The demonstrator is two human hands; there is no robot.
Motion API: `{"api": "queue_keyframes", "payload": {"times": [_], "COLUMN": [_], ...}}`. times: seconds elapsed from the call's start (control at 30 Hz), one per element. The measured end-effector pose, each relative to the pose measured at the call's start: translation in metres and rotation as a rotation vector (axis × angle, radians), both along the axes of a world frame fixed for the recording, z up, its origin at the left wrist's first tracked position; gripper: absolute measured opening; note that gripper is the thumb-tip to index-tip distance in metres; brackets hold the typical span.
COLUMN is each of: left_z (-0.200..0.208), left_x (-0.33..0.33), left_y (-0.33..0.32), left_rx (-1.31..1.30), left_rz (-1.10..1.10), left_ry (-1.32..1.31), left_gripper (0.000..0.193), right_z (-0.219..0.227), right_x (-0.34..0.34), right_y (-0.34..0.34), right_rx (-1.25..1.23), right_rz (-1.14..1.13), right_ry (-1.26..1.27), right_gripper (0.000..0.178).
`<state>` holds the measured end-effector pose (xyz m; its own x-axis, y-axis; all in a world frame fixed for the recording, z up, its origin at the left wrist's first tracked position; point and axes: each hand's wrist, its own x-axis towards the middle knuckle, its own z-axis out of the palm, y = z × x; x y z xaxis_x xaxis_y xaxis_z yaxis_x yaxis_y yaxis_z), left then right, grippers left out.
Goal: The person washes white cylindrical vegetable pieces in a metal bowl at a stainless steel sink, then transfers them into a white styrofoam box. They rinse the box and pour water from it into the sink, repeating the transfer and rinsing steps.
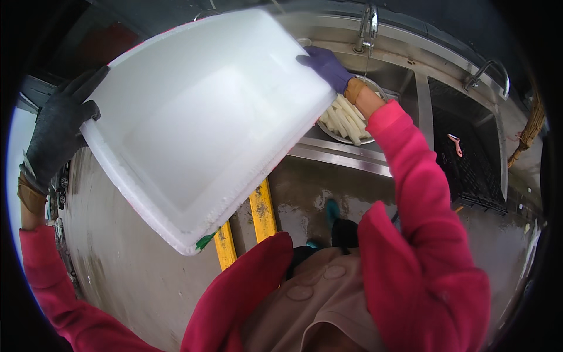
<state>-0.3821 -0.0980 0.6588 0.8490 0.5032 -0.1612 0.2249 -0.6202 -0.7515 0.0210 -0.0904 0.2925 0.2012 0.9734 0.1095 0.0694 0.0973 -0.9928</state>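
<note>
A large white foam box (pixel 205 111) is lifted in front of me, tilted so that its bare inside faces me. My left hand (pixel 58 123), in a black glove, grips the box's left rim with the thumb over the edge. At the far right corner, my right hand (pixel 329 67) in a purple glove clasps the opposite side; part of its fingers is hidden behind the box. Below my right wrist, peeled white vegetable sticks (pixel 346 119) fill a round metal bowl (pixel 369 140), which the box partly covers.
The bowl sits at a stainless steel sink (pixel 399 79) with a tap (pixel 366 32). Another tap (pixel 492 73) curves over a second basin, where a pink peeler (pixel 455 145) lies on a black crate (pixel 469 170). Yellow bars (pixel 262 205) stand below the box. A straw broom (pixel 531 129) hangs far right.
</note>
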Motion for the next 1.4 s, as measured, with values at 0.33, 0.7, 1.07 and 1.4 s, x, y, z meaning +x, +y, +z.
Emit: {"api": "queue_keyframes", "payload": {"times": [0.33,0.7,1.07,1.4], "left_z": [0.008,-0.222,-0.547,-0.693], "left_x": [-0.143,-0.230,-0.124,0.105], "left_y": [-0.133,-0.136,-0.108,-0.117], "left_rx": [-0.154,-0.435,-0.731,-0.603], "left_rz": [0.215,0.429,0.450,0.163], "left_ry": [0.012,0.408,0.617,0.457], "left_gripper": [0.047,0.042,0.038,0.032], "right_z": [-0.049,-0.269,-0.396,-0.578], "right_x": [-0.216,-0.395,-0.394,-0.268], "right_y": [-0.014,-0.156,-0.287,-0.338], "right_rx": [0.004,-0.595,-1.024,-0.815], "right_rz": [0.328,0.359,0.340,0.415], "right_ry": [-0.113,0.252,0.344,0.472], "right_gripper": [0.062,0.074,0.074,0.049]}}
